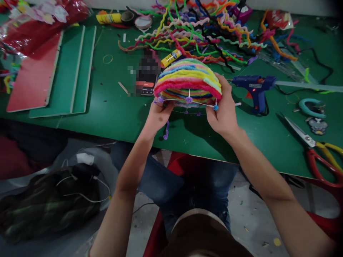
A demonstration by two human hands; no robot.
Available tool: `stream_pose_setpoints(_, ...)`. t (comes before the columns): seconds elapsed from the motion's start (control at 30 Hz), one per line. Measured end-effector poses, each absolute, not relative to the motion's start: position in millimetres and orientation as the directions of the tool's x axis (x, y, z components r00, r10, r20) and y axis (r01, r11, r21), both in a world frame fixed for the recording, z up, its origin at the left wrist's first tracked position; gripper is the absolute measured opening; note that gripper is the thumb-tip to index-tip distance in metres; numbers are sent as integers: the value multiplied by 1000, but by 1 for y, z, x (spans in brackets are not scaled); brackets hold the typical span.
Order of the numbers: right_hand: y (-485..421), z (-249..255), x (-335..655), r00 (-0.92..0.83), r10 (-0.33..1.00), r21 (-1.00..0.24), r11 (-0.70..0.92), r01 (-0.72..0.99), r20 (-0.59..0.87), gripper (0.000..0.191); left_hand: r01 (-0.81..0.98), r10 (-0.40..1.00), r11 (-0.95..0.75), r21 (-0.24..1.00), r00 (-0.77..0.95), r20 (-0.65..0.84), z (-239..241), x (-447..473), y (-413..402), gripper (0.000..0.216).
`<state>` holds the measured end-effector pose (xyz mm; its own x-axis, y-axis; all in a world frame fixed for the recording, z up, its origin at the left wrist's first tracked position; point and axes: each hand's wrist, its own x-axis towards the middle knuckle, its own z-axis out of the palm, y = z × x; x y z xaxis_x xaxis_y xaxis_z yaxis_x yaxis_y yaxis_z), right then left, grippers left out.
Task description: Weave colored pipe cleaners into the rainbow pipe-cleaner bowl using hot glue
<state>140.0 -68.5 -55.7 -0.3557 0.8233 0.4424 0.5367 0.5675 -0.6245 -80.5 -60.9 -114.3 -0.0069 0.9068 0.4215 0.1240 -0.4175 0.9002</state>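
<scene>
A dome-shaped piece point(188, 79) wound from striped pipe cleaners in pink, yellow, blue and green is held just above the green table point(112, 110). My left hand point(158, 115) grips its lower left rim, fingers closed under it. My right hand point(223, 109) grips the right rim, thumb and fingers closed on it near a small blue bead. A thin wire frame with purple beads shows along the dome's underside. A purple pipe cleaner end point(166, 130) dangles below my left hand.
A blue glue gun point(254, 89) lies right of the dome. Red-and-yellow scissors point(316, 150) rest at the right edge. A heap of loose pipe cleaners point(203, 28) covers the far table. Glue stick point(170, 58), foam boards point(66, 67) at left, a bag point(48, 200) below.
</scene>
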Motion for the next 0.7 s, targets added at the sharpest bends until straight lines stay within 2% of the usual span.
stream_pose_setpoints(0.3,-70,-53,138,-360,816,-612,577,540,452,61,116,909,-402,908,-69,411,-100,-81,-66,32)
stream_pose_setpoints(0.53,-76,-53,133,-367,808,-609,588,532,460,60,247,870,-416,875,-170,462,-103,-85,-68,36)
stream_pose_setpoints(0.7,-77,-54,131,-369,819,-617,573,539,439,61,261,871,-411,874,-172,461,-103,-87,-67,33)
